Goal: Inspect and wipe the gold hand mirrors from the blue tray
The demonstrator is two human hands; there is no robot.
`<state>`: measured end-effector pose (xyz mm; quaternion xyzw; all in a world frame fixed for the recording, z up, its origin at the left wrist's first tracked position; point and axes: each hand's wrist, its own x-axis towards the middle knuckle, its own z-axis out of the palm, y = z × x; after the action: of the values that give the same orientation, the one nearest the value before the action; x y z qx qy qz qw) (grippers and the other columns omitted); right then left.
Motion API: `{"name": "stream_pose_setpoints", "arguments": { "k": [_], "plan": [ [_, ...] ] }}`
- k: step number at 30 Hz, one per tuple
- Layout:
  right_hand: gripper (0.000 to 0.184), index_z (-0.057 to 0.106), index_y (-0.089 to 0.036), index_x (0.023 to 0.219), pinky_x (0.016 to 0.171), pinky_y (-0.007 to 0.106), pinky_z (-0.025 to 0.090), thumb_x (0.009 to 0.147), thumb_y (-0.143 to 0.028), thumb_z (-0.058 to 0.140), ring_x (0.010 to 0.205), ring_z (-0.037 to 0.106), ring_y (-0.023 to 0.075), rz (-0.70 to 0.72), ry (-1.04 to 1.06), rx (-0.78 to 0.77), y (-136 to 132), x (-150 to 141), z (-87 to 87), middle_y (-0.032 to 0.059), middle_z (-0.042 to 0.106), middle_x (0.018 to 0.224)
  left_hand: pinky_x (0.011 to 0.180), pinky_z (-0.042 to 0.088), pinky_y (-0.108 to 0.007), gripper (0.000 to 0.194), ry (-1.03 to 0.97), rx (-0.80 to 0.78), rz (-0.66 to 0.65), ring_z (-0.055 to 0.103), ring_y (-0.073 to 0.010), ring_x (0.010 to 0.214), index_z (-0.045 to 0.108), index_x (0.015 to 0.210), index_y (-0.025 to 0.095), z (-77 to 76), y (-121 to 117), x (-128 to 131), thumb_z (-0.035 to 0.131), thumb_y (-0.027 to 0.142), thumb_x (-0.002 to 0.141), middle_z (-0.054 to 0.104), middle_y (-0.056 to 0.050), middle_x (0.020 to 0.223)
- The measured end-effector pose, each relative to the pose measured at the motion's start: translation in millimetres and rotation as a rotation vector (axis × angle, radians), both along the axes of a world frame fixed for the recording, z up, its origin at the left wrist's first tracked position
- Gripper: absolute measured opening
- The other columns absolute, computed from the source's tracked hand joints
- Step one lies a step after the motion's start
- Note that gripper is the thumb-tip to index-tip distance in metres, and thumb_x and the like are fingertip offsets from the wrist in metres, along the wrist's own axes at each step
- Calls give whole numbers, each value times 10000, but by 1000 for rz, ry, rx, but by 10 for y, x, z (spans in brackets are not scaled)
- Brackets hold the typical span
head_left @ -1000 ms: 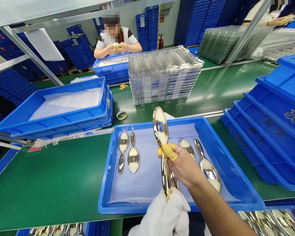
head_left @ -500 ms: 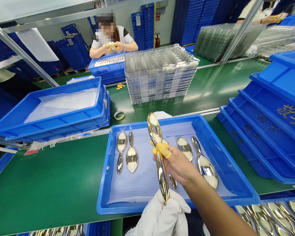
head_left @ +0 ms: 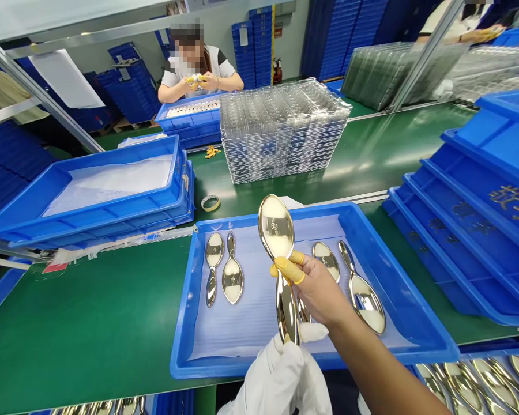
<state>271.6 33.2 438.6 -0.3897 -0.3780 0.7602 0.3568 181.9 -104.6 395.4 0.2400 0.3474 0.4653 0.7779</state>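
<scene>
A shiny gold hand mirror [head_left: 276, 227] is held upright in front of me, its broad oval face with a small emblem turned towards me. My right hand [head_left: 318, 285], with yellow finger cots, pinches its neck. Lower down, my left hand [head_left: 281, 377], in a white glove, grips the end of the handle. Below and behind is a blue tray [head_left: 184, 328] lined with white sheet. In it lie a left-hand gold mirror [head_left: 215, 248], one beside it [head_left: 232, 279], and others at right [head_left: 367, 302]; one is partly hidden behind my right hand.
Stacked blue trays stand left [head_left: 112, 202] and right [head_left: 441, 230]. A tall stack of clear plastic trays [head_left: 281, 135] stands beyond, near a tape roll [head_left: 210, 202]. More gold mirrors [head_left: 471, 383] lie lower right. Across the bench a co-worker [head_left: 216, 75] handles something small.
The held mirror has turned about its length, so its face, seen edge-on before, now shows broadly. My gloved fingers have shifted at the handle end; my right hand stays at the neck.
</scene>
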Motion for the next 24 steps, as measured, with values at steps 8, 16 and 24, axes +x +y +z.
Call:
{"name": "stream_pose_setpoints", "arguments": {
  "k": [8,16,24],
  "plan": [
    [388,763,-190,787,686,284,440,687,-559,832,671,515,132,73,-64,42,-47,76,-29,23,724,812,683,577,-317,342,-37,-28,20,647,-150,794,616,1160,152,-124,91,11,585,429,961,667,-59,1021],
    [406,757,-191,887,656,282,440,736,-564,799,692,554,160,116,-147,96,-81,226,-171,9,682,704,617,546,-298,437,97,-67,30,629,-132,674,610,1140,148,-289,124,98,531,538,960,680,-44,915],
    [473,720,-177,1001,850,368,527,789,-600,699,886,656,229,222,-481,304,-126,441,-634,65,728,948,566,428,-265,424,581,-187,183,524,-117,497,476,1052,186,-532,408,167,587,533,835,588,50,598]
  ]
}}
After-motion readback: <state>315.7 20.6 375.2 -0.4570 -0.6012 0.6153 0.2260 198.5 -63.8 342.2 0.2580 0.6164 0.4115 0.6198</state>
